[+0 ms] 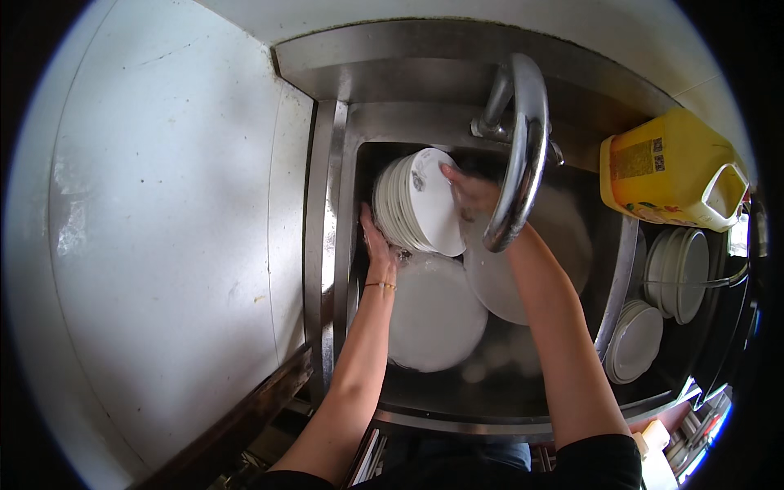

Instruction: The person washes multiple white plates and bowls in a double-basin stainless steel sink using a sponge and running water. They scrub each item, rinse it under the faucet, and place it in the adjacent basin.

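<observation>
A stack of white plates [404, 202], tilted on edge, stands between my two hands in the left back part of a metal sink [429, 116]. My left hand [378, 245] presses against its left underside, the fingers partly hidden. On the right, my right hand [474, 188] has its thumb on the face of the outermost plate. Below the stack, a large round white plate [435, 315] lies in the water. Another large plate [499, 288] is under my right forearm, partly hidden by it.
A curved metal faucet [531, 135] arches over the sink near my right forearm. A yellow plastic jug [667, 171] lies at the back right. Stacked plates [634, 343] and upright plates [692, 275] fill part of the right basin. A white wall panel [184, 214] borders the left side.
</observation>
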The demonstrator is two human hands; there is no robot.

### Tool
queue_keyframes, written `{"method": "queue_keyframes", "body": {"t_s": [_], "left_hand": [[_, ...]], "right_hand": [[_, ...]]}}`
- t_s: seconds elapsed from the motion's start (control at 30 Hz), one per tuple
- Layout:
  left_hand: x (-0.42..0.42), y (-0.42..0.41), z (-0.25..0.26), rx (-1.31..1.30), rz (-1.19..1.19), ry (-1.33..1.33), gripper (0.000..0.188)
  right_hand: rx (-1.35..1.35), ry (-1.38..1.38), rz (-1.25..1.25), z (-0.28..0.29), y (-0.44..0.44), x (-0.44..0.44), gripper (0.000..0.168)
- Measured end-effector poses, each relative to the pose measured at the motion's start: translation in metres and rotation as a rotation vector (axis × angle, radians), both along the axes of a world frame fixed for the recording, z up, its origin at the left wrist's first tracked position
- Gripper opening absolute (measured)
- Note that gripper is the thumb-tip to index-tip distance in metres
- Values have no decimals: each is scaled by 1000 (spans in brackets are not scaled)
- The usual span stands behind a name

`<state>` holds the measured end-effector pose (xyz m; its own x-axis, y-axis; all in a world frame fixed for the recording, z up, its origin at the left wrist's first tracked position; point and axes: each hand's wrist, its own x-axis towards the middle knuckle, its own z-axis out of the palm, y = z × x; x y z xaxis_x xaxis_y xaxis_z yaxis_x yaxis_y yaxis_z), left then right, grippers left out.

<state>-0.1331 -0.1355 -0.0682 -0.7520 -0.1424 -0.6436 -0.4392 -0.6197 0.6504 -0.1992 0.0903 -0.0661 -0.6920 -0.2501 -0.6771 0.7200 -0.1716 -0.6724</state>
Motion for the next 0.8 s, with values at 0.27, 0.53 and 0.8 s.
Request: {"method": "queue_keyframes", "body": {"t_s": [0.27,0.53,0.8], "left_hand": [[13,14,31,-23,-79,153,69],[37,1,41,-94,-77,349,62],[77,8,67,-226,-38,438,71]], "right_hand": [[-436,123,-58,-51,0,21,43],[-665,133,-32,-65,-21,41,59],[-618,125,-43,-83,-36,62,86]]}}
